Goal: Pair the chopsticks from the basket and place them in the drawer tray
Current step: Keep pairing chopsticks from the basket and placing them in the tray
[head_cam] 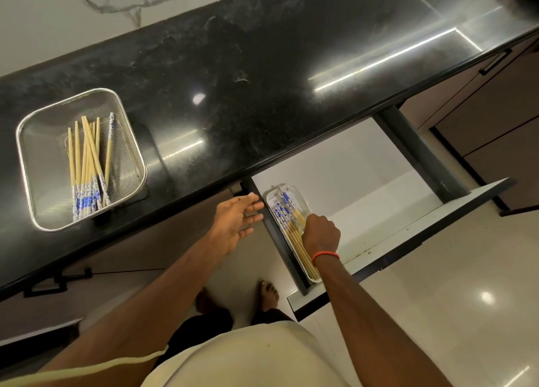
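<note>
A steel mesh basket (35, 165) stands on the black counter at the left, holding several bamboo chopsticks (87, 165) with blue-and-white patterned ends. In the open drawer (364, 188) a clear tray (300, 200) lies along the left side with several matching chopsticks (284, 211) in it. My right hand (320, 233) is down over the tray's middle, fingers closed on the chopsticks there. My left hand (236, 226) hovers open, palm up, just left of the drawer near the counter edge, holding nothing.
The black granite counter (248, 80) runs diagonally across the view. The drawer front (408, 235) juts out toward me at the right. Cabinet doors with dark handles (495, 61) sit at the far right. My bare feet (268, 294) stand on a glossy tiled floor.
</note>
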Demonstrator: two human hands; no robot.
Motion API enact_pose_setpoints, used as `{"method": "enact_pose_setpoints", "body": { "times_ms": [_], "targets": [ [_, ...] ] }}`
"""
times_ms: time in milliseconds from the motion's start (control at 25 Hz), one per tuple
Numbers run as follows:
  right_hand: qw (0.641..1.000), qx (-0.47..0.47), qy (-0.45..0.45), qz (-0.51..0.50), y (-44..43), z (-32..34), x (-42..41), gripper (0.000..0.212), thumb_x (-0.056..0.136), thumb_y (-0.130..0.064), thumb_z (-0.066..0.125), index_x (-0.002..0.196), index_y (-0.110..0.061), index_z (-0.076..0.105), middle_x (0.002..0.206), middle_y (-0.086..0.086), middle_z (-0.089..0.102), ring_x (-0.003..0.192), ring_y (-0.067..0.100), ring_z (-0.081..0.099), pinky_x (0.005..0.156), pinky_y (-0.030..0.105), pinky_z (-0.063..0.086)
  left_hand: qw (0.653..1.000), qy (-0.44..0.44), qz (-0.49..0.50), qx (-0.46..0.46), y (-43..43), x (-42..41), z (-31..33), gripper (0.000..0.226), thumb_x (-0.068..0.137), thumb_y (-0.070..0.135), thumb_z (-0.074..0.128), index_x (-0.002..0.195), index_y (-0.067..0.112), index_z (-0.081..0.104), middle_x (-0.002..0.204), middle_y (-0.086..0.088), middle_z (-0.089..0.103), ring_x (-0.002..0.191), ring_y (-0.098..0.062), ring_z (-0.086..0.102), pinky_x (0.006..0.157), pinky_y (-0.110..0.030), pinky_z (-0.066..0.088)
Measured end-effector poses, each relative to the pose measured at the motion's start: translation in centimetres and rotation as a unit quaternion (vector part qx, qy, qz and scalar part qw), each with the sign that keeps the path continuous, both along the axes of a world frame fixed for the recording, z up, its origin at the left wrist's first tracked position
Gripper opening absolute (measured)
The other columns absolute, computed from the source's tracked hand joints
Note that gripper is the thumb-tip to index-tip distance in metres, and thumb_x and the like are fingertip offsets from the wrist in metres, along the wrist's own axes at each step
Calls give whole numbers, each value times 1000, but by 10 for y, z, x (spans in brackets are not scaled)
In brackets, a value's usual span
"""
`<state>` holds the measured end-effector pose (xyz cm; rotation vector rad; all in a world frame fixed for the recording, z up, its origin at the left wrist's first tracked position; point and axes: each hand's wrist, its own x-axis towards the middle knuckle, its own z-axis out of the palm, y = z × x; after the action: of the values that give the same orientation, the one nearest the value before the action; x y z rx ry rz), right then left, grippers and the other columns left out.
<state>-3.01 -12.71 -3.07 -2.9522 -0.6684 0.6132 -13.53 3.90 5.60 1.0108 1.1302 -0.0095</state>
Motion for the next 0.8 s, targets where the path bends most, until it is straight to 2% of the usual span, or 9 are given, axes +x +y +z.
{"method": "enact_pose_setpoints", "body": {
  "times_ms": [240,520,800],
  "targets": [
    [995,-75,11,65,-1,-15,-4,18,96,-22,55,108,-13,66,99,9,70,89,28,69,74,36,53,1000,12,2,5,4,-7,-2,24,97,36,62,111,18,73,106,0,79,102,-22,73,102,-48,48],
    [994,-75,5,84,5,-23,-7,26,98,-21,56,124,-18,61,102,10,70,91,29,69,75,39,55,1000,21,5,3,8,-12,1,23,99,33,61,110,18,72,107,-1,78,104,-23,72,102,-47,48],
    [991,-73,9,112,8,-25,-13,22,95,-24,63,114,-12,65,106,9,72,95,28,71,80,39,57,1000,25,1,2,17,-18,1,24,100,33,59,113,17,71,109,-2,78,106,-24,71,102,-48,48]
  ]
}}
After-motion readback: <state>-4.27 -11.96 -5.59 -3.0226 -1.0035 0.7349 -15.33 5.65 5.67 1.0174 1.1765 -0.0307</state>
